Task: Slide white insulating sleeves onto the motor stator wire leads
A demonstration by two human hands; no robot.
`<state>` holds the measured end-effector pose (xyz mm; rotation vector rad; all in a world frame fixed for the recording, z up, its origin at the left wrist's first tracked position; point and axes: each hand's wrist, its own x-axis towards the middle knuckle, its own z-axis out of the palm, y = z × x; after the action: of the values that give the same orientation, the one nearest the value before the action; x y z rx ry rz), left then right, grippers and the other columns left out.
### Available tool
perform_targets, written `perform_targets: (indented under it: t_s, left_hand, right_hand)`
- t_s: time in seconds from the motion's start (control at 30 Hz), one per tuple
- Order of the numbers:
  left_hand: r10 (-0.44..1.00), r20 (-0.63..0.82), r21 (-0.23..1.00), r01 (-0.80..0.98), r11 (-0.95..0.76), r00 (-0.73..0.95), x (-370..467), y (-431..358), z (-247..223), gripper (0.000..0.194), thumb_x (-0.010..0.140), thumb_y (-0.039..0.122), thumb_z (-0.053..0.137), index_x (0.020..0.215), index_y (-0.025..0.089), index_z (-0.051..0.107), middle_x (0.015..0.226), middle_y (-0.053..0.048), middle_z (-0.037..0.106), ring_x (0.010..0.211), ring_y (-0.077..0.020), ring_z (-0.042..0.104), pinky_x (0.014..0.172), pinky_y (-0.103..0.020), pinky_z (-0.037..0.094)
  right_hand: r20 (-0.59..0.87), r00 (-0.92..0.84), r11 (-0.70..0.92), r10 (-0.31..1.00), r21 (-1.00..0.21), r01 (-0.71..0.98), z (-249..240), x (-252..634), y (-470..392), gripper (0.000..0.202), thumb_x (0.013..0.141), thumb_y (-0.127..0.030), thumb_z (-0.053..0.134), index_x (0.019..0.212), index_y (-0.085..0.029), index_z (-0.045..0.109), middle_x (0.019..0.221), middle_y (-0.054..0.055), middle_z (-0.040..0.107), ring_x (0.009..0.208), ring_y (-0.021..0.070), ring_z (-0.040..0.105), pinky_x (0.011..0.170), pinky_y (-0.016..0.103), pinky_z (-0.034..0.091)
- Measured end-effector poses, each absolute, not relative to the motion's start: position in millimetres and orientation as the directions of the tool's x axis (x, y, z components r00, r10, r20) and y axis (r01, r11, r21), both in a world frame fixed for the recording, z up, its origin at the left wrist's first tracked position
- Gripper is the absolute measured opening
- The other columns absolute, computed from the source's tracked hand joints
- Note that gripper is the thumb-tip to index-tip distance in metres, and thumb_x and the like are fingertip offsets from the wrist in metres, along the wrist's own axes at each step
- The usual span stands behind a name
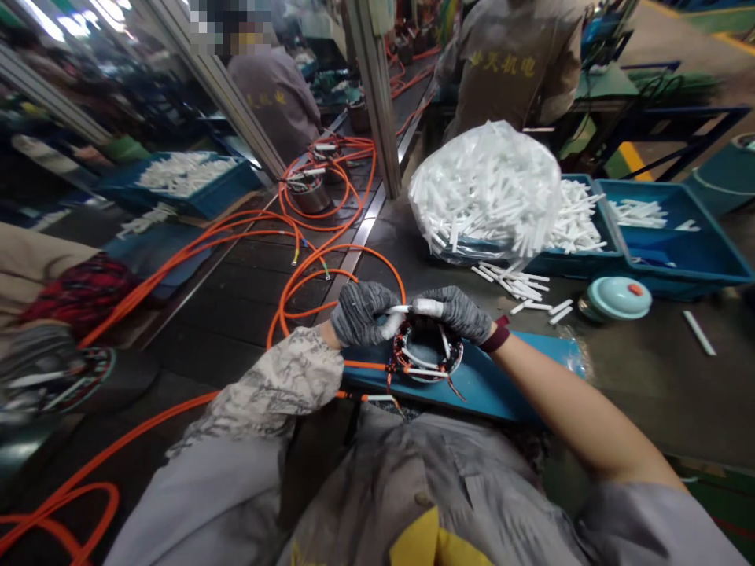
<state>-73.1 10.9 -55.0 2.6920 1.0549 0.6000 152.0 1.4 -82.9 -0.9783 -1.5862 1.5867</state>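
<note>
My left hand (366,313), in a grey knitted glove with white fingertips, is closed on a thin white sleeve (399,309) at the upper left edge of a round wound stator (428,350). Close beside it on the right, my right hand (457,310), in the same kind of glove, pinches at the other end of that sleeve; what exactly its fingers hold is too small to tell. The stator has white sleeves and dark and orange wires around its ring and rests on a blue board (507,385). An orange cable (366,365) runs into its left side.
Beyond my hands are a clear bag of white tubes (489,189), loose tubes (519,284), a blue bin (690,236) and a light-blue lidded container (619,299). Orange cables (289,291) loop at the left. Another person's gloved hand (41,354) works at far left; a metal post (377,102) stands ahead.
</note>
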Motion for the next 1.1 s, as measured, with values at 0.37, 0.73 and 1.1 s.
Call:
perform_targets:
  t_s: [0.37, 0.73, 1.1]
  left_hand:
    - [0.701, -0.214, 0.534, 0.682, -0.499, 0.68, -76.3, 23.2, -28.4, 0.036, 0.094, 0.048, 0.047, 0.095, 0.018, 0.069, 0.087, -0.006, 0.069, 0.083, -0.0214, 0.064, 0.082, -0.032, 0.05]
    - [0.636, -0.323, 0.902, 0.432, -0.018, 0.701, -79.0, 26.3, -44.8, 0.041, 0.079, 0.057, 0.067, 0.088, 0.018, 0.075, 0.082, -0.005, 0.073, 0.084, -0.0243, 0.069, 0.083, -0.036, 0.056]
    - [0.68, -0.435, 0.082, 0.778, -0.623, 0.591, -61.2, 18.8, -22.0, 0.051, 0.102, 0.053, 0.039, 0.121, 0.018, 0.07, 0.091, -0.009, 0.076, 0.082, -0.0231, 0.072, 0.075, -0.029, 0.052]
  right_hand:
    - [0.103, -0.45, 0.225, 0.887, -0.947, 0.228, -86.6, 149.1, -2.6, 0.045, 0.087, -0.06, 0.064, 0.092, -0.017, 0.077, 0.081, 0.003, 0.071, 0.075, 0.0161, 0.061, 0.068, 0.026, 0.047]
    - [0.122, -0.525, 0.181, 0.843, -0.981, 0.062, -95.9, 158.0, 0.9, 0.044, 0.086, -0.056, 0.068, 0.101, -0.016, 0.076, 0.095, 0.005, 0.076, 0.083, 0.0186, 0.066, 0.074, 0.029, 0.052]
    - [0.307, -0.536, 0.565, 0.786, -0.709, 0.422, -80.7, 174.5, -3.0, 0.032, 0.096, -0.048, 0.063, 0.1, -0.02, 0.077, 0.097, 0.009, 0.068, 0.091, 0.0213, 0.059, 0.084, 0.036, 0.046]
